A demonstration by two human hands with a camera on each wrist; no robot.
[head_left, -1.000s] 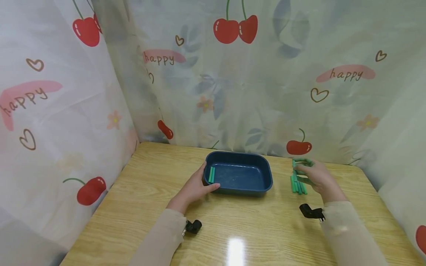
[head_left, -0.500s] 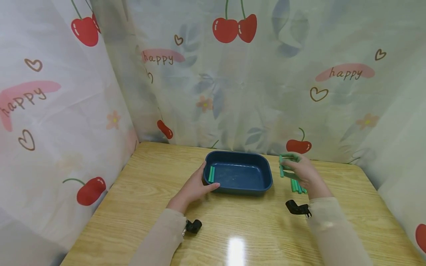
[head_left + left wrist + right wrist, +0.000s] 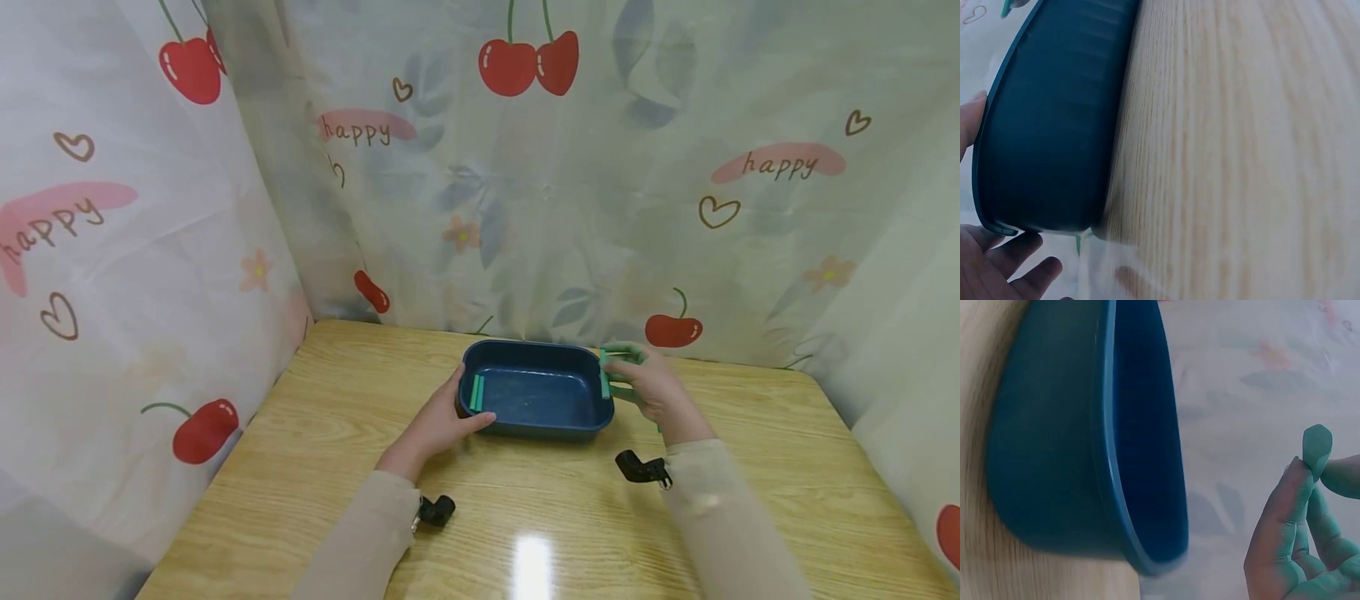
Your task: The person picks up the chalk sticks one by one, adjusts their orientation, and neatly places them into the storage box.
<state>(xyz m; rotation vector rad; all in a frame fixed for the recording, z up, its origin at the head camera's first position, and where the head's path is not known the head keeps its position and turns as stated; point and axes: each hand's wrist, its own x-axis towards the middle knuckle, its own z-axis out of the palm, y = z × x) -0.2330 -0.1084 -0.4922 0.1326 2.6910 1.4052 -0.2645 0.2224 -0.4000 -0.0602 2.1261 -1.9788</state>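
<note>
In the head view, the tub (image 3: pixel 536 433) stands near the far edge of the table (image 3: pixel 525 492). The left hand (image 3: pixel 438 421) grips its left end, where two sticks (image 3: pixel 475 393) lie inside; the right hand (image 3: pixel 651 390) is by its right edge. In the left wrist view, the fingers are somewhat spread at the rim. In the right wrist view, thumb and fingertips pinch a green stick (image 3: pixel 1317 447).

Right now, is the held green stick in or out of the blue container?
Out: the right wrist view shows the right hand pinching the green stick clear of the blue container, above its rim.
</note>
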